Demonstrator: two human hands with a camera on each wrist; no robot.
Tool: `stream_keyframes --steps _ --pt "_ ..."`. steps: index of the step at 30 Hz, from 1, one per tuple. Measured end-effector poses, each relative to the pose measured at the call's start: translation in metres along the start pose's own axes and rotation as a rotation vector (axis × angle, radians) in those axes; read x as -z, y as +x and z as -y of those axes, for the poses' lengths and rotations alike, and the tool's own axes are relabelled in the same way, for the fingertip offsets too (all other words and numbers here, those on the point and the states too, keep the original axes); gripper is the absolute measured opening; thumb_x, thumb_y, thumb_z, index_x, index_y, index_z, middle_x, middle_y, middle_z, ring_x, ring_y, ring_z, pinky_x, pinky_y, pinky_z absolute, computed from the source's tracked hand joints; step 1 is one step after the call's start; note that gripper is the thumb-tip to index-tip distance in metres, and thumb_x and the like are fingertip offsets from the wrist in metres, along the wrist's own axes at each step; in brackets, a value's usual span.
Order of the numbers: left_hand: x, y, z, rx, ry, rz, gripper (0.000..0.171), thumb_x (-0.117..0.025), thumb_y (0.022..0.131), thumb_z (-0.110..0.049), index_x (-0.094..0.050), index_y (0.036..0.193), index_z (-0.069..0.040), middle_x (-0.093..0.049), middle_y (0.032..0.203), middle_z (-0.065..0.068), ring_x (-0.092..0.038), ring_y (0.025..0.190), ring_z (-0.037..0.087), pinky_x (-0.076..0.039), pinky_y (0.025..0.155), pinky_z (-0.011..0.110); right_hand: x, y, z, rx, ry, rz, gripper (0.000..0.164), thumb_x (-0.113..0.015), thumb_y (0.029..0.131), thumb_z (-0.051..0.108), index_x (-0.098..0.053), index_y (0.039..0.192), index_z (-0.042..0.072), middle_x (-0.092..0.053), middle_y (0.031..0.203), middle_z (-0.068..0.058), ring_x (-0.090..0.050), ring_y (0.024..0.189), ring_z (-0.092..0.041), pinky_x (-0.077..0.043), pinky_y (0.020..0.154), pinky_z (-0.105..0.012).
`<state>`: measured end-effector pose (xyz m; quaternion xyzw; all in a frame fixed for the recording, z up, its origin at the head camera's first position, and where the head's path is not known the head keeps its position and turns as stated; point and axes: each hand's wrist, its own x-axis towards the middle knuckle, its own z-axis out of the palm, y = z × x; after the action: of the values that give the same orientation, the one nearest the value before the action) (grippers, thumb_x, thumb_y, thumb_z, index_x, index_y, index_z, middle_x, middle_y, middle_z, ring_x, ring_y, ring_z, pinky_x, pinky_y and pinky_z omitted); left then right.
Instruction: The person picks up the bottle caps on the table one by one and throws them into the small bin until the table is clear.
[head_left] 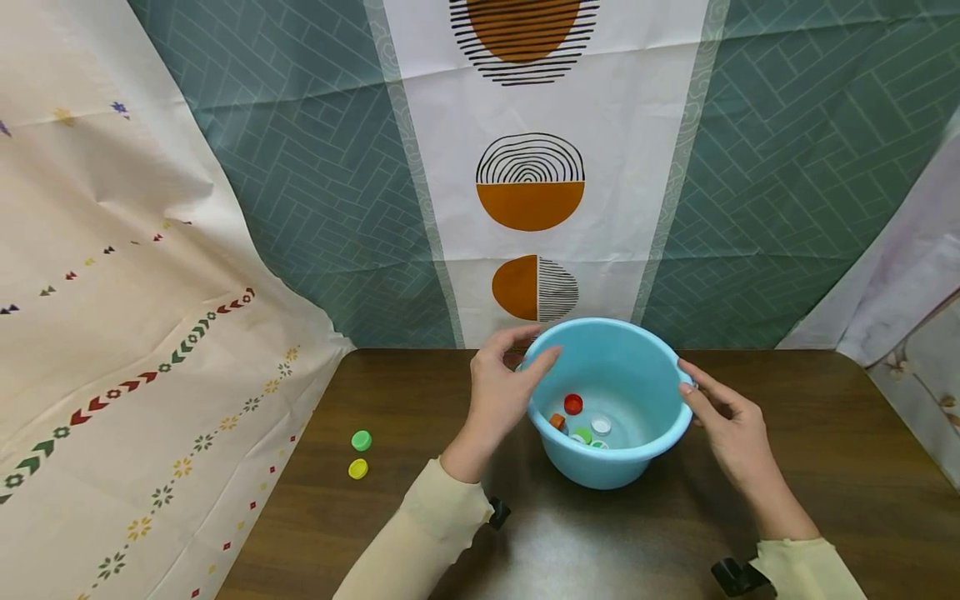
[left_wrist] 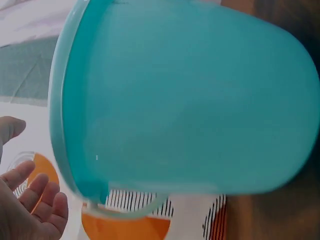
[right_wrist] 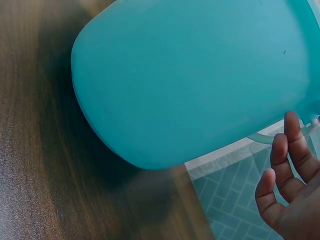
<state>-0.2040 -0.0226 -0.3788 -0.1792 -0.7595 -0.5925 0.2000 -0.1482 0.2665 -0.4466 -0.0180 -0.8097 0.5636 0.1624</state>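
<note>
A light blue plastic bucket (head_left: 600, 471) stands upright on the dark wooden table, close to its back edge. Inside lie a red bottle cap (head_left: 573, 404), a white cap (head_left: 601, 425), a small orange-brown piece (head_left: 557, 421) and some green and white caps, partly hidden by the near wall. My left hand (head_left: 498, 392) is at the bucket's left rim, fingers spread; the left wrist view shows a gap between its fingers (left_wrist: 37, 192) and the rim. At the opposite side, my right hand (head_left: 731, 425) has its thumb and forefinger right at the rim, the other fingers (right_wrist: 279, 150) loosely bent below it.
A green cap (head_left: 362, 440) and a yellow cap (head_left: 358, 469) lie on the table (head_left: 315, 517) to the left. Patterned cloth (head_left: 525, 275) hangs along the back edge, and a cream embroidered cloth (head_left: 150, 333) borders the left side. A thin handle (left_wrist: 135, 212) hangs at the bucket's far side.
</note>
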Motion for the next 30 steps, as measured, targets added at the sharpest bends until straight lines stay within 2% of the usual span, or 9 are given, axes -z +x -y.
stream_keyframes --steps 5,9,13,17,22,25,28,30 --pt "0.017 -0.005 0.011 0.021 0.043 -0.05 0.034 -0.077 0.085 -0.037 -0.072 0.112 -0.018 -0.067 0.107 -0.007 -0.062 0.093 0.016 -0.053 0.08 0.043 0.001 0.001 -0.001 0.003 0.009 0.0 0.043 -0.059 0.098 0.033 -0.057 0.14 0.021 -0.062 0.125 0.013 -0.056 0.096 -0.01 -0.052 0.071 -0.021" --pt "0.035 -0.011 0.022 0.035 0.101 -0.093 0.033 -0.077 0.084 -0.037 -0.073 0.11 -0.017 -0.067 0.105 -0.007 -0.062 0.092 0.022 -0.052 0.081 0.045 0.001 0.002 -0.002 0.006 0.012 0.001 0.043 -0.06 0.098 0.033 -0.056 0.14 0.021 -0.062 0.126 0.012 -0.058 0.098 -0.007 -0.052 0.071 -0.02" --pt "0.057 -0.019 0.035 0.055 0.164 -0.135 0.031 -0.077 0.084 -0.035 -0.072 0.11 -0.019 -0.066 0.102 -0.007 -0.061 0.092 0.023 -0.052 0.081 0.043 0.001 0.002 -0.001 0.005 0.011 0.004 0.043 -0.06 0.098 0.034 -0.057 0.14 0.022 -0.061 0.126 0.014 -0.057 0.098 -0.007 -0.052 0.071 -0.021" --pt "0.086 -0.029 0.053 0.111 0.279 -0.166 0.033 -0.076 0.085 -0.038 -0.071 0.112 -0.019 -0.065 0.108 -0.003 -0.059 0.096 0.02 -0.05 0.081 0.037 0.001 0.002 -0.002 0.009 0.001 0.012 0.043 -0.059 0.098 0.034 -0.056 0.14 0.022 -0.061 0.129 0.011 -0.057 0.099 -0.008 -0.052 0.072 -0.021" --pt "0.124 -0.044 0.079 0.254 0.493 -0.192 0.046 -0.076 0.084 -0.04 -0.067 0.119 -0.012 -0.063 0.115 0.006 -0.058 0.106 0.03 -0.047 0.085 0.044 0.001 0.002 -0.002 0.007 -0.002 0.013 0.044 -0.059 0.098 0.034 -0.056 0.14 0.022 -0.06 0.132 0.006 -0.057 0.1 -0.008 -0.053 0.072 -0.022" --pt "0.144 -0.05 0.094 0.34 0.649 -0.183 0.055 -0.075 0.085 -0.042 -0.063 0.125 -0.007 -0.061 0.12 0.014 -0.056 0.109 0.036 -0.043 0.089 0.054 0.002 0.003 -0.001 0.007 -0.001 0.012 0.044 -0.059 0.098 0.034 -0.056 0.14 0.022 -0.06 0.132 0.007 -0.058 0.1 -0.008 -0.052 0.072 -0.021" --pt "0.162 -0.057 0.11 0.444 0.791 -0.152 0.066 -0.072 0.085 -0.049 -0.057 0.13 -0.004 -0.056 0.124 0.022 -0.051 0.112 0.043 -0.038 0.089 0.063 0.002 0.003 -0.001 0.001 0.007 0.01 0.043 -0.06 0.098 0.034 -0.057 0.14 0.023 -0.06 0.131 0.008 -0.058 0.099 -0.007 -0.052 0.072 -0.021" --pt "0.171 -0.062 0.117 0.527 0.868 -0.105 0.077 -0.07 0.084 -0.054 -0.051 0.135 0.0 -0.051 0.127 0.028 -0.045 0.114 0.049 -0.035 0.087 0.067 0.002 0.003 -0.001 0.003 0.009 0.013 0.043 -0.06 0.098 0.034 -0.056 0.14 0.023 -0.06 0.131 0.008 -0.058 0.1 -0.007 -0.052 0.072 -0.021"
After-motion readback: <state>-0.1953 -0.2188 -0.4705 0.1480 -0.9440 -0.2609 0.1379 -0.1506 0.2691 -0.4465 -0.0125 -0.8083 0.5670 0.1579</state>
